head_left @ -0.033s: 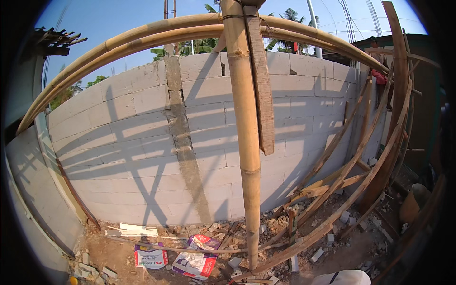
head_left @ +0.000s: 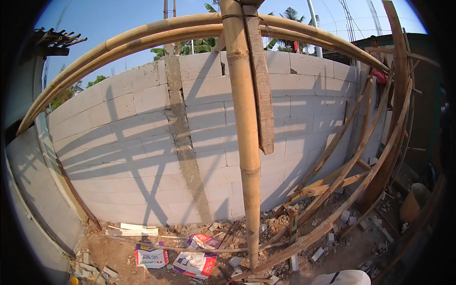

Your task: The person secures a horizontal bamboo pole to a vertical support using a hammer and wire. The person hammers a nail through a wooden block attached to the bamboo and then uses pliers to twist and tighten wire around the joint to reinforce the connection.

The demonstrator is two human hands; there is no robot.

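Note:
Neither of my hands shows in the head view. Closest in front stands an upright bamboo pole (head_left: 248,156), its foot down among the rubble. A rough wooden board (head_left: 264,90) is fastened against its upper part. Two long bamboo poles (head_left: 142,35) cross behind it near the top, bent by the lens. At the bottom edge, right of the pole, a white rounded thing (head_left: 344,277) with a dark stripe is partly cut off; I cannot tell what it is.
Behind the poles runs a pale block wall (head_left: 137,128) with a grey mortar column (head_left: 183,133). Printed bags (head_left: 151,256) and rubble (head_left: 232,261) lie below. Slanting planks (head_left: 332,216) and a bucket (head_left: 414,203) stand right; a person (head_left: 380,78) is partly hidden at the far right.

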